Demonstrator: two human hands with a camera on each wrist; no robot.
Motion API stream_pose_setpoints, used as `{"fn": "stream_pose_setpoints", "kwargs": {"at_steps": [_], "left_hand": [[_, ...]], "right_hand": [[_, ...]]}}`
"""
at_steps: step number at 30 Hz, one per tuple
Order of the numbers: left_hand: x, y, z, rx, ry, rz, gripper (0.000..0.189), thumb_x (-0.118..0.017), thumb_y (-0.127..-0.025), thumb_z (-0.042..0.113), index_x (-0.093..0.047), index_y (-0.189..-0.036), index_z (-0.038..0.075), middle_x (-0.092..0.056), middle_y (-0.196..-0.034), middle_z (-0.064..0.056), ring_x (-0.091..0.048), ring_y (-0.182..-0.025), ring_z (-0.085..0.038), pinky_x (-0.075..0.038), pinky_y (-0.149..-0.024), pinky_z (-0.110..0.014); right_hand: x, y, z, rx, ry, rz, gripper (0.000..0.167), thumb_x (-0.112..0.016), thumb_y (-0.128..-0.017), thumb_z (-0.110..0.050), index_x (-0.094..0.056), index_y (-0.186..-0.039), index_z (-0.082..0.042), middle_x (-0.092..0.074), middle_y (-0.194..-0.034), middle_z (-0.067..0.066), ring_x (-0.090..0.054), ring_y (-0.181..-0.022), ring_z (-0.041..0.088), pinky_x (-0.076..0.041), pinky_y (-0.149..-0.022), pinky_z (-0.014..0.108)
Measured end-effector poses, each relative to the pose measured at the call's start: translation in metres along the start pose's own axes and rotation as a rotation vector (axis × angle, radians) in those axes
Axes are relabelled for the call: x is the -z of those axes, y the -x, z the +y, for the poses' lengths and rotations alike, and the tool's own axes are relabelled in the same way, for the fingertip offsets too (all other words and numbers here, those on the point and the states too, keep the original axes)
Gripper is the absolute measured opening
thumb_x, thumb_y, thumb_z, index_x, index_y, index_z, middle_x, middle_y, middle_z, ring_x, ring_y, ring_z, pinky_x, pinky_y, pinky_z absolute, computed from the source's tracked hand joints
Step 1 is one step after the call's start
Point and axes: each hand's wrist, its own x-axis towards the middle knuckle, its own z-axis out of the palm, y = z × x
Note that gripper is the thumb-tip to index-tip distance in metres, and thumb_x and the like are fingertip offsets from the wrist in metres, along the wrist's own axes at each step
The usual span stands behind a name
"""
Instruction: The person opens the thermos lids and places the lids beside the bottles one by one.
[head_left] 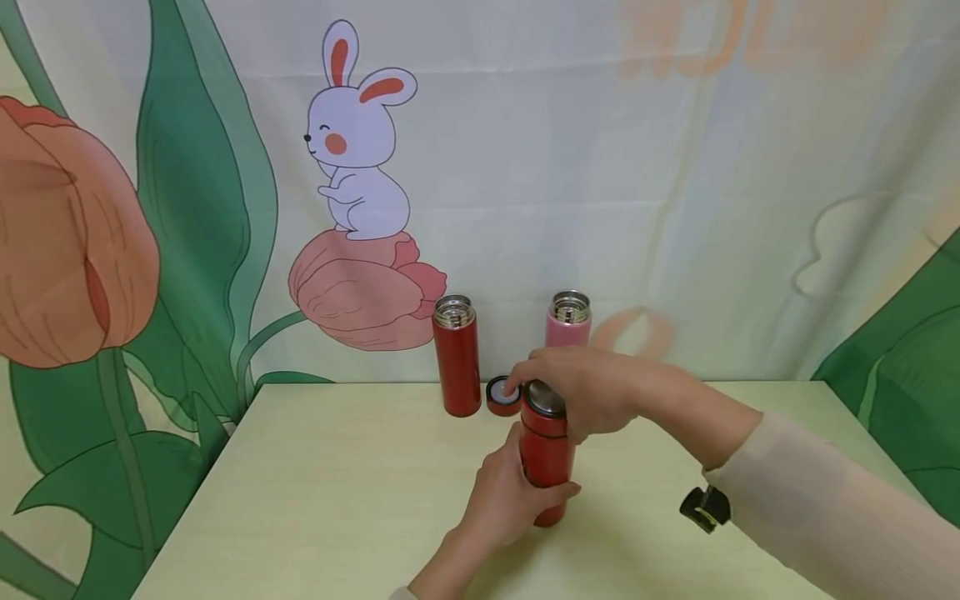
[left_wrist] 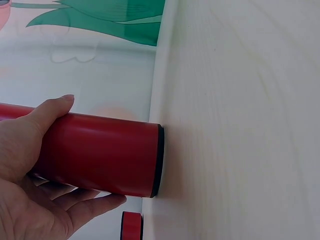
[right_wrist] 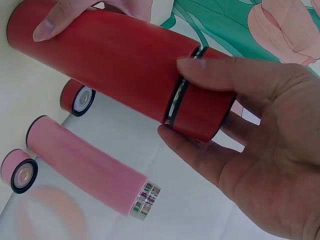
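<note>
A red thermos bottle (head_left: 546, 462) stands upright near the middle of the table, its black-rimmed base showing in the left wrist view. My left hand (head_left: 501, 496) grips its lower body, thumb on one side and fingers on the other. At the top, my right hand (head_left: 596, 387) holds the red lid (right_wrist: 205, 107) between thumb and fingers. A narrow gap with a strip of shiny metal shows between lid and body in the right wrist view. Behind stand a second red thermos (head_left: 457, 358) and a pink thermos (head_left: 567, 333), both lidless with steel necks bare.
Another red lid (head_left: 503, 396) lies on the table between the two rear bottles, inner side up. A pink lid (right_wrist: 14, 167) sits near the pink thermos, hidden in the head view. A printed cloth (head_left: 525, 167) with a rabbit hangs behind the pale table (head_left: 315, 500).
</note>
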Motion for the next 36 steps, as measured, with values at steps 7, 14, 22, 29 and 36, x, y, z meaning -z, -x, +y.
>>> {"fn": "stream_pose_setpoints", "kwargs": {"at_steps": [7, 14, 22, 29, 36], "left_hand": [[0.0, -0.001, 0.002, 0.024, 0.004, -0.011, 0.076, -0.088, -0.08, 0.046, -0.045, -0.14, 0.025, -0.07, -0.125, 0.006, -0.068, -0.112, -0.013, -0.055, -0.101, -0.043], [0.0, -0.002, 0.003, 0.042, 0.019, -0.004, 0.078, -0.089, -0.079, 0.044, -0.046, -0.141, 0.022, -0.07, -0.128, 0.002, -0.068, -0.115, -0.018, -0.057, -0.1, -0.046], [0.0, 0.0, 0.002, 0.009, 0.017, 0.007, 0.077, -0.09, -0.079, 0.043, -0.046, -0.14, 0.023, -0.07, -0.127, 0.003, -0.068, -0.113, -0.017, -0.058, -0.097, -0.042], [0.0, 0.001, 0.002, 0.039, 0.024, 0.001, 0.075, -0.09, -0.078, 0.045, -0.048, -0.137, 0.022, -0.07, -0.123, 0.003, -0.068, -0.11, -0.016, -0.058, -0.095, -0.043], [-0.002, 0.0, 0.001, 0.031, 0.003, 0.01, 0.074, -0.09, -0.078, 0.045, -0.049, -0.135, 0.022, -0.071, -0.121, 0.004, -0.068, -0.109, -0.016, -0.058, -0.094, -0.043]], "right_hand": [[-0.001, 0.004, -0.003, -0.061, -0.037, -0.019, 0.085, -0.091, -0.077, -0.018, -0.049, -0.151, -0.022, -0.059, -0.129, 0.0, -0.061, -0.114, 0.02, -0.058, -0.09, 0.035], [0.002, 0.005, -0.014, -0.169, 0.105, 0.053, 0.075, -0.085, -0.079, -0.056, -0.059, -0.131, -0.008, -0.069, -0.109, 0.002, -0.066, -0.099, 0.019, -0.057, -0.084, 0.035], [0.001, 0.002, -0.026, -0.272, 0.14, 0.104, 0.057, -0.084, -0.077, -0.062, -0.059, -0.084, -0.011, -0.06, -0.074, 0.001, -0.058, -0.072, 0.018, -0.047, -0.063, 0.029], [-0.006, -0.006, -0.028, -0.29, 0.152, 0.144, 0.047, -0.085, -0.08, -0.051, -0.06, -0.071, -0.012, -0.061, -0.066, 0.0, -0.059, -0.068, 0.018, -0.047, -0.058, 0.028], [-0.008, -0.007, -0.027, -0.297, 0.114, 0.156, 0.04, -0.088, -0.077, -0.04, -0.061, -0.078, -0.01, -0.062, -0.069, 0.0, -0.059, -0.072, 0.019, -0.05, -0.058, 0.029]]}}
